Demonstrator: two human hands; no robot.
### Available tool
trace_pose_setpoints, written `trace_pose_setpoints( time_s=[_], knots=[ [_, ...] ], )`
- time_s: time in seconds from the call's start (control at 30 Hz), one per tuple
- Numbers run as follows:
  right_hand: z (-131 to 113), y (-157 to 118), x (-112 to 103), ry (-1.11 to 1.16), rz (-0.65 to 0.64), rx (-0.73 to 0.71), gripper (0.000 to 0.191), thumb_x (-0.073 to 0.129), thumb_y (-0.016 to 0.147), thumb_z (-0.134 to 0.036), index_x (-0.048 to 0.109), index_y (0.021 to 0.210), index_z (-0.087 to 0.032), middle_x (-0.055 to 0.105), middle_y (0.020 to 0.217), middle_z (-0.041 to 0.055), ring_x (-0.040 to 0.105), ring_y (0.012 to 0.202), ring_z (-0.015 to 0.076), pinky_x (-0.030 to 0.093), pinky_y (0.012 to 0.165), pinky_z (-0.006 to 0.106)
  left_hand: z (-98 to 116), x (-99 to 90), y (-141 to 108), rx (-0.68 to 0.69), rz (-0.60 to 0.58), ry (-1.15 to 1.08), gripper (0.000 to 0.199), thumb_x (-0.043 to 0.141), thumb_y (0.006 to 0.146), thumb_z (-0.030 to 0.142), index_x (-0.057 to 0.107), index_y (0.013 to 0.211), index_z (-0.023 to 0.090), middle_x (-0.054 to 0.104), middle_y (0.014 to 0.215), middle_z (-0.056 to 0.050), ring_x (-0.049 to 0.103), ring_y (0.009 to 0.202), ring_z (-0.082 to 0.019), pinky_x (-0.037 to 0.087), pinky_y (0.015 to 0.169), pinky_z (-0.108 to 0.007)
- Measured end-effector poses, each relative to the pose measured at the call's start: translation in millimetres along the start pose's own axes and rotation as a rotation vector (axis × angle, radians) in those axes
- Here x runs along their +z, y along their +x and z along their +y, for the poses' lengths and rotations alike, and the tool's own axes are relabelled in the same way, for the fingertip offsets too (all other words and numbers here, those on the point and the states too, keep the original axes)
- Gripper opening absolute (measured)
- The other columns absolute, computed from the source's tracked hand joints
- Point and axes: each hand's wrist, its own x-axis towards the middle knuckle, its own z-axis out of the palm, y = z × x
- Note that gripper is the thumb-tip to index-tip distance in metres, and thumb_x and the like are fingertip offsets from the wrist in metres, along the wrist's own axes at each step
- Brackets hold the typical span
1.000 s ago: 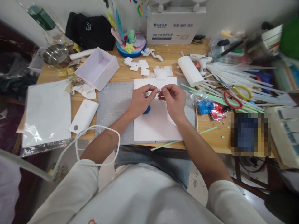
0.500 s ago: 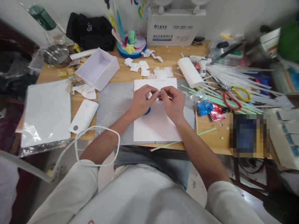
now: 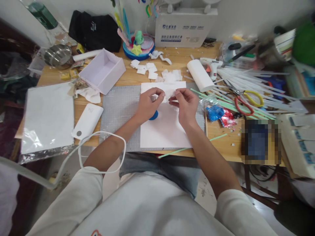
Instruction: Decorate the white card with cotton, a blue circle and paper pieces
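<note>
Over a sheet of white paper (image 3: 162,134) on a grey cutting mat (image 3: 118,111), my two hands face each other with a small gap between them. My left hand (image 3: 150,102) is closed in a pinch; whatever it holds is too small to make out. My right hand (image 3: 186,104) also has thumb and fingers pinched, and its contents cannot be made out. Just under the left hand a round blue piece (image 3: 154,115) lies on the paper, partly covered by that hand. Beyond the paper are small white squares (image 3: 172,76).
A lilac open box (image 3: 105,70), a white power bank (image 3: 88,121) and a bagged white sheet (image 3: 49,118) stand left. To the right lie a white roll (image 3: 200,75), a glue gun (image 3: 213,67), scissors (image 3: 246,101), white strips (image 3: 256,80) and blue clay (image 3: 215,113). A white cable (image 3: 124,141) loops over my left arm.
My hands have moved apart from fingertips together, the right one shifting slightly to the right. More of the blue piece shows under the left hand.
</note>
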Motion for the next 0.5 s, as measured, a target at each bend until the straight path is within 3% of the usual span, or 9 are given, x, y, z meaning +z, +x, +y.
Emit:
trace_pose_setpoints(
  time_s=[0.17, 0.5],
  knots=[
    [0.5, 0.9, -1.2, 0.037, -0.001, 0.020, 0.023, 0.070, 0.087, -0.046, 0.060, 0.083, -0.025, 0.064, 0.070, -0.0053, 0.068, 0.065, 0.0104, 0.056, 0.060, 0.023, -5.3, -0.3, 4.7, -0.032, -0.018, -0.075, 0.017, 0.062, 0.094, 0.027, 0.065, 0.078, 0.021, 0.072, 0.082, -0.001, 0.066, 0.083, -0.014, 0.051, 0.085, -0.028],
    [-3.5, 9.8, -8.7, -0.123, 0.033, -0.144, 0.023, 0.070, 0.088, -0.044, 0.062, 0.082, -0.023, 0.061, 0.068, -0.0061, 0.066, 0.062, 0.0094, 0.052, 0.055, 0.021, -6.1, -1.7, 5.3, -0.050, 0.013, -0.136, 0.017, 0.062, 0.092, 0.027, 0.063, 0.077, 0.019, 0.069, 0.079, 0.000, 0.063, 0.079, -0.013, 0.048, 0.082, -0.028]
  ],
)
